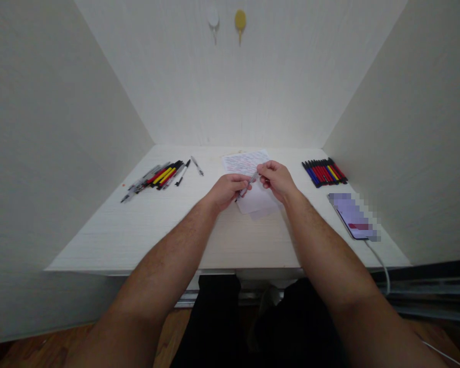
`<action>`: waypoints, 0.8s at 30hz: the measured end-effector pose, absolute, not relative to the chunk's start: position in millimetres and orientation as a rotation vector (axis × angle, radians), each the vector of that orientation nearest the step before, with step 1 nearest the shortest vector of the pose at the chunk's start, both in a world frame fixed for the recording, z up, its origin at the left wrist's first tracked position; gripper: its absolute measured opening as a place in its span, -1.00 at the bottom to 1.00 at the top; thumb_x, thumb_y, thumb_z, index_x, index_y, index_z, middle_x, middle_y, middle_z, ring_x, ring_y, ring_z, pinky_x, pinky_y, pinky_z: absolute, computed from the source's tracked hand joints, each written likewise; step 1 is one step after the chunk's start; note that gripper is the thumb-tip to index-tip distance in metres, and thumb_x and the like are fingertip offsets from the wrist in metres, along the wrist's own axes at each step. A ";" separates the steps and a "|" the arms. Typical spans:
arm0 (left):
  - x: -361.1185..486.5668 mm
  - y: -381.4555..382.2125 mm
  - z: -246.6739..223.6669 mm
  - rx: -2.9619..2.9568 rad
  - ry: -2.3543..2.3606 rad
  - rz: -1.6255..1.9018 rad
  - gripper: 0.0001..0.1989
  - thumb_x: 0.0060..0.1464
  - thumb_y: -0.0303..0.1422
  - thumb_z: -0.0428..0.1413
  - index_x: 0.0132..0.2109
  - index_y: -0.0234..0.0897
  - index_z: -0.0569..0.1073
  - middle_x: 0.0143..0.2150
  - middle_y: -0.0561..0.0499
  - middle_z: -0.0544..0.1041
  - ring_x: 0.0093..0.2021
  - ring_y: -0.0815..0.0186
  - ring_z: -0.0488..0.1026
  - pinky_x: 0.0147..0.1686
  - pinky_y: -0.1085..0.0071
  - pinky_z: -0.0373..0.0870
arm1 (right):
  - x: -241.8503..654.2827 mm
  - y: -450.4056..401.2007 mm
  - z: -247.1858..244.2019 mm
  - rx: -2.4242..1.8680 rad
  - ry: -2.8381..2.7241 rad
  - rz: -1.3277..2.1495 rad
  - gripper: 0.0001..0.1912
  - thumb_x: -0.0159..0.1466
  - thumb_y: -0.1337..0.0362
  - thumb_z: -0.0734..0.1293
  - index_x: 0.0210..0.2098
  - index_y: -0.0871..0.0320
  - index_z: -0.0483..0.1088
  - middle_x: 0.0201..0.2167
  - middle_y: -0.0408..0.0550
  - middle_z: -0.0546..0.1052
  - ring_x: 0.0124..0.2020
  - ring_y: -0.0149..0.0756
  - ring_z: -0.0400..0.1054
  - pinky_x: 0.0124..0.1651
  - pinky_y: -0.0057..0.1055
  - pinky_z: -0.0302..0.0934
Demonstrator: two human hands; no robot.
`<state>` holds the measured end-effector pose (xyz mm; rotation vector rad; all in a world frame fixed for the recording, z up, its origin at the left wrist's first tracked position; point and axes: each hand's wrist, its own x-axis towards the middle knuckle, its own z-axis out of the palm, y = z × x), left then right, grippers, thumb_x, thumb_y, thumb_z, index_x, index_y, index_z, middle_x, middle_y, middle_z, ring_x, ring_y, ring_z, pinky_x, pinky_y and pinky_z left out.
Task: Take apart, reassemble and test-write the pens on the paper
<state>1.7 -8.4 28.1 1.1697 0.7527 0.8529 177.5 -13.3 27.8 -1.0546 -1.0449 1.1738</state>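
Observation:
A slim clear pen (252,178) is held slanting between my two hands, over a sheet of paper. My left hand (230,191) grips its lower part, thumb on top, with the dark end poking out below the fingers. At the upper end, the fingertips of my right hand (275,177) pinch the pen. Beneath them lies the paper (245,162), covered at the back with coloured scribbles and blank nearer to me. Part of the sheet is hidden by my hands.
To the left lies a loose pile of mixed pens (161,175), with a white-and-black pen (183,173) and a clear pen (197,166) beside it. At right, several pens (324,172) form a neat row behind a phone (352,216) with a white cable (379,258). Walls enclose three sides.

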 end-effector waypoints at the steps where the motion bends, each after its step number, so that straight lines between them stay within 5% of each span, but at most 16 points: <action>1: 1.7 -8.3 28.3 1.169 0.752 0.861 -0.88 -0.18 -0.47 0.25 -0.38 -0.40 0.59 -0.49 -0.01 0.51 -0.54 0.46 0.31 -0.49 0.48 0.20 | 177.5 -13.7 28.5 -1.034 -1.042 1.210 -0.66 -0.02 0.06 0.53 -0.47 0.15 0.39 -0.54 -0.18 0.46 -0.61 -0.52 0.21 -0.63 -0.54 -0.01; 4: 1.7 -8.4 29.2 1.159 0.762 0.871 -0.88 -0.17 -0.48 0.24 -0.37 -0.40 0.59 -0.50 0.00 0.51 -0.55 0.46 0.30 -0.50 0.48 0.19 | 177.5 -15.9 31.6 -0.949 -1.068 1.312 -0.68 0.00 0.10 0.50 -0.33 0.15 0.49 -0.32 -0.09 0.55 -0.54 -0.51 0.28 -0.60 -0.54 0.03; 12: 2.5 -6.4 23.9 1.155 0.781 0.862 -0.85 -0.16 -0.49 0.24 -0.33 -0.38 0.60 -0.48 0.00 0.53 -0.55 0.46 0.33 -0.50 0.49 0.20 | 175.5 -16.2 30.2 -0.971 -1.085 1.214 -0.78 0.00 0.18 0.49 -0.47 0.20 0.49 -0.61 -0.18 0.43 -0.60 -0.52 0.21 -0.59 -0.54 0.02; 18: 2.1 -4.7 22.5 1.139 0.765 0.878 -0.83 -0.05 -0.42 0.26 -0.25 -0.40 0.60 -0.39 -0.06 0.58 -0.48 0.43 0.40 -0.42 0.47 0.30 | 175.1 -13.6 31.1 -0.976 -0.971 1.203 -0.74 0.03 0.15 0.49 -0.42 0.17 0.42 -0.43 -0.10 0.57 -0.56 -0.52 0.31 -0.59 -0.57 0.12; 24: -2.3 -7.6 27.4 1.093 0.569 0.875 -0.58 -0.04 -0.37 0.31 0.01 -0.35 0.55 -0.12 -0.20 0.62 -0.23 0.29 0.54 -0.22 0.35 0.42 | 182.6 -7.6 31.1 -0.927 -0.738 1.123 -0.74 0.17 0.10 0.43 -0.34 0.11 0.34 -0.43 -0.18 0.55 -0.53 -0.51 0.37 -0.54 -0.59 0.23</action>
